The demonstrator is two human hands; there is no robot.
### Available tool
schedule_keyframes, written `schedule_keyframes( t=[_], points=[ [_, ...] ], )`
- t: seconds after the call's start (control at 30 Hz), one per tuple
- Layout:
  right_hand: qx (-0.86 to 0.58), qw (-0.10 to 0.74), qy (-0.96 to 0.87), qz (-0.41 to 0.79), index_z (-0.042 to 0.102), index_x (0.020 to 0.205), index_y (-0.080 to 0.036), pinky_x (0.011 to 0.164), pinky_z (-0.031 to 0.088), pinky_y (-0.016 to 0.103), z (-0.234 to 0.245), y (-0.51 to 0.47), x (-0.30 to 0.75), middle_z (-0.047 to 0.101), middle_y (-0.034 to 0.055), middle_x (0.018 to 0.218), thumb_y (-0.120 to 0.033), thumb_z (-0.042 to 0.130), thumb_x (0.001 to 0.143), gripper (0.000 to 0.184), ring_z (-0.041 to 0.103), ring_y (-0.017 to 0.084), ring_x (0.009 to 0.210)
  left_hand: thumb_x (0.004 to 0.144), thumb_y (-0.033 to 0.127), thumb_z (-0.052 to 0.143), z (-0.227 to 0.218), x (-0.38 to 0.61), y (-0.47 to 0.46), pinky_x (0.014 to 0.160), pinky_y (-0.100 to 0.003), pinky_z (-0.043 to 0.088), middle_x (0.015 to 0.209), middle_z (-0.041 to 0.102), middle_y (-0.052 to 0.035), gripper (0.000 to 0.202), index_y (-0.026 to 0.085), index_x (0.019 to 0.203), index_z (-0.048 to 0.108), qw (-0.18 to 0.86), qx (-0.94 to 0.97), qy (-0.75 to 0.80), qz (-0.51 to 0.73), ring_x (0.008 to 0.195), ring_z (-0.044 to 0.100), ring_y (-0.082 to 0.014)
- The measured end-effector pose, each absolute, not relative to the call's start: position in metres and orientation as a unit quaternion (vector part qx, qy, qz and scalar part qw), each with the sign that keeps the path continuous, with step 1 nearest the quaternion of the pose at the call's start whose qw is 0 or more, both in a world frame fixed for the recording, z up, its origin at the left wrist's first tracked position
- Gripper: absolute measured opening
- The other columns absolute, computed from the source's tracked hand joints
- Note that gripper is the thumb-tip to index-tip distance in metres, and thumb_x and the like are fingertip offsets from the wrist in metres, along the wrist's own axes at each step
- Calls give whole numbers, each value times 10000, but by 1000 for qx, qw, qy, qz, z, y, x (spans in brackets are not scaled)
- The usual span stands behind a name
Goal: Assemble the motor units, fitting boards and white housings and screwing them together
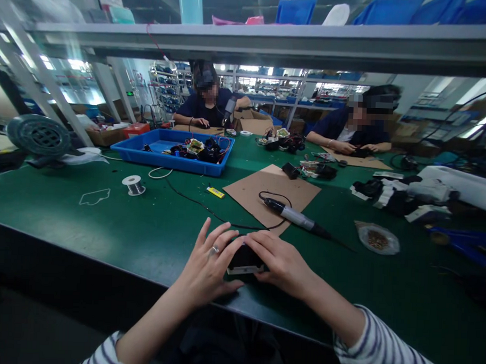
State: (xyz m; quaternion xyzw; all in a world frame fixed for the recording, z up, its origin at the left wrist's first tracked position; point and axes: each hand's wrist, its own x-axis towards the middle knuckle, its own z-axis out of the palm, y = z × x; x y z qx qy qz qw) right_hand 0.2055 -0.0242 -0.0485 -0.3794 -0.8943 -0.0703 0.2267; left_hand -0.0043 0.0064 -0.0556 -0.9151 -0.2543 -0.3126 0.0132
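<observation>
Both my hands are curled around a small black boxy part with a pale strip (246,268) along its near side, close to the table's front edge. My left hand (212,260), with a ring on one finger, covers its left side, fingers bent over the top. From the right, my right hand (282,260) grips it with the fingertips meeting the left ones. Much of the part is hidden under the fingers. Just beyond lies a corded electric screwdriver (295,217) with a grey body, resting across a brown cardboard sheet (253,190).
A blue tray (148,156) of wired parts stands back left. Nearer are a solder wire spool (134,185) and a yellow packet (215,192). A bag of screws (378,239) and black-and-white parts (410,196) lie right. Two co-workers sit opposite, beneath an overhead shelf (248,41).
</observation>
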Motion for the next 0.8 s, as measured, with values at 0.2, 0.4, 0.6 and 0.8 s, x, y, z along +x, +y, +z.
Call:
schedule_keyframes(
  t=[0.2, 0.4, 0.6, 0.8],
  points=[
    [-364, 256, -888, -119, 451, 1181, 17, 902, 460, 409, -68, -27, 209, 526, 181, 1114, -148, 528, 743, 474, 465, 286, 1028, 599, 228, 734, -66, 19, 0, 1019, -487, 321, 1054, 588, -100, 603, 84, 1124, 476, 60, -906, -282, -309, 993, 539, -238],
    [-358, 263, -883, -152, 481, 1158, 24, 876, 483, 378, -74, -34, 205, 547, 171, 1090, -199, 442, 845, 387, 487, 270, 1006, 521, 166, 774, -61, 24, 3, 817, -417, 503, 930, 620, -103, 521, 104, 962, 503, 36, -910, -275, -309, 879, 593, -251],
    [-369, 215, -898, -109, 467, 1211, -20, 857, 487, 364, -64, -45, 212, 528, 150, 1174, -317, 493, 856, 464, 486, 262, 1046, 554, 124, 742, -69, 21, 7, 852, -428, 500, 896, 622, -83, 468, 106, 951, 494, -4, -924, -224, -310, 839, 610, -218],
    [-630, 143, -762, -38, 379, 1317, -127, 1007, 340, 324, -30, 2, 277, 405, 101, 1325, -350, 448, 880, 495, 379, 199, 1205, 598, 104, 673, -66, 23, 3, 899, -465, 463, 872, 615, -87, 381, 105, 933, 491, 36, -933, -232, -274, 838, 604, -215]
  ],
)
